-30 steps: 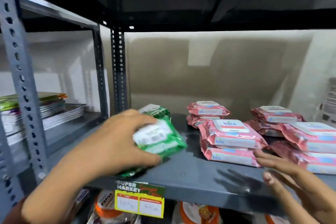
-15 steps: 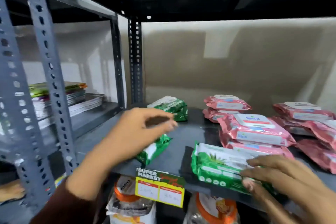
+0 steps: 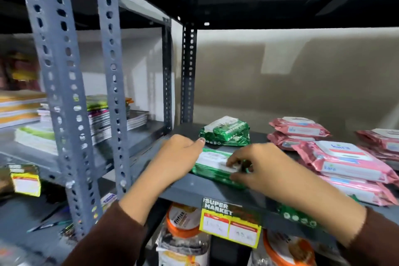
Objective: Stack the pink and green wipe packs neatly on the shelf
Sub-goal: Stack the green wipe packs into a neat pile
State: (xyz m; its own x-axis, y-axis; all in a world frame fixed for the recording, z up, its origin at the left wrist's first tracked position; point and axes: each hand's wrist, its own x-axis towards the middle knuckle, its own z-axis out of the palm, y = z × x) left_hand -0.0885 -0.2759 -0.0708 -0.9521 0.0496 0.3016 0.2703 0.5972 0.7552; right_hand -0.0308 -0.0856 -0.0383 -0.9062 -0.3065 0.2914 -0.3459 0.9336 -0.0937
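Note:
A green wipe pack (image 3: 212,162) lies flat near the front of the grey shelf (image 3: 194,190). My left hand (image 3: 177,155) cups its left end, and my right hand (image 3: 259,164) presses on its top with curled fingers. Behind it stands a small stack of green packs (image 3: 224,130). Another green pack (image 3: 300,216) pokes out at the shelf's front edge under my right forearm. Pink wipe packs sit to the right in low stacks: a rear stack (image 3: 299,129), a front stack (image 3: 345,162), and more pink packs (image 3: 382,140) at the frame's edge.
Perforated grey uprights (image 3: 64,93) stand to the left, with stacked books (image 3: 116,114) on the neighbouring shelf. A yellow price tag (image 3: 228,222) hangs on the shelf's front edge. Orange-lidded jars (image 3: 185,220) sit on the shelf below.
Both hands have come together on one green pack in front of the rear green stack. My right hand left the front-edge pack and moved left. The view has shifted.

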